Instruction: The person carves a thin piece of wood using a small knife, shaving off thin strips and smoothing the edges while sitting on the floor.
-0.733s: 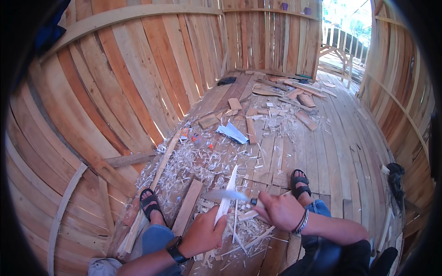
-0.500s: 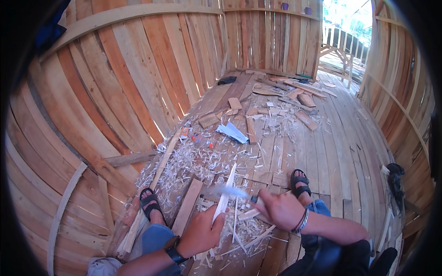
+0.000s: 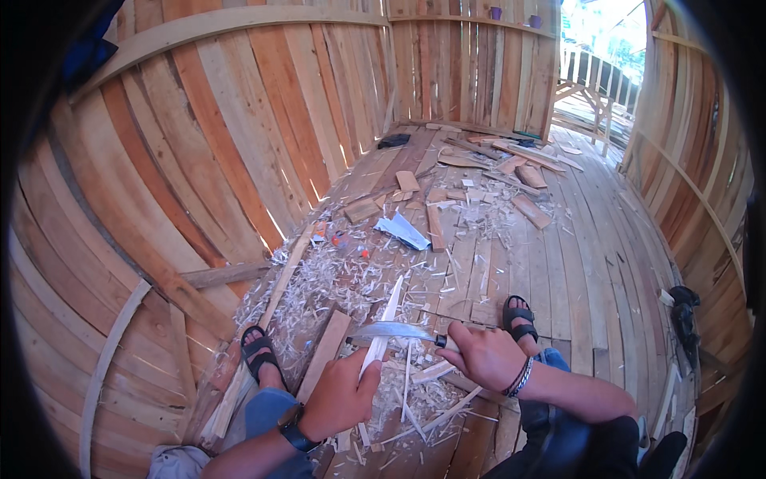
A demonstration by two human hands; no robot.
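A pale, whittled wooden stick (image 3: 393, 300) with a pointed far end is gripped near its lower end by my left hand (image 3: 341, 397), which is closed round it. Across the stick, just beyond those fingers, lies the curved metal blade of a knife (image 3: 400, 329). My right hand (image 3: 488, 359) is closed on the knife's pale handle, next to a dark collar. The blade appears to touch the stick. My palms and the handle's far end are hidden.
Wood shavings (image 3: 319, 275) cover the floor between and beyond my sandalled feet. A plank (image 3: 325, 351) lies by my left foot. Farther off are a light-blue sheet (image 3: 403, 231) and several offcuts (image 3: 531, 209). Plank walls stand on both sides, with a doorway (image 3: 600, 80) at far right.
The blade, blurred before, now shows sharply across the stick, close to my left fingers. My left hand and the stick have shifted slightly left.
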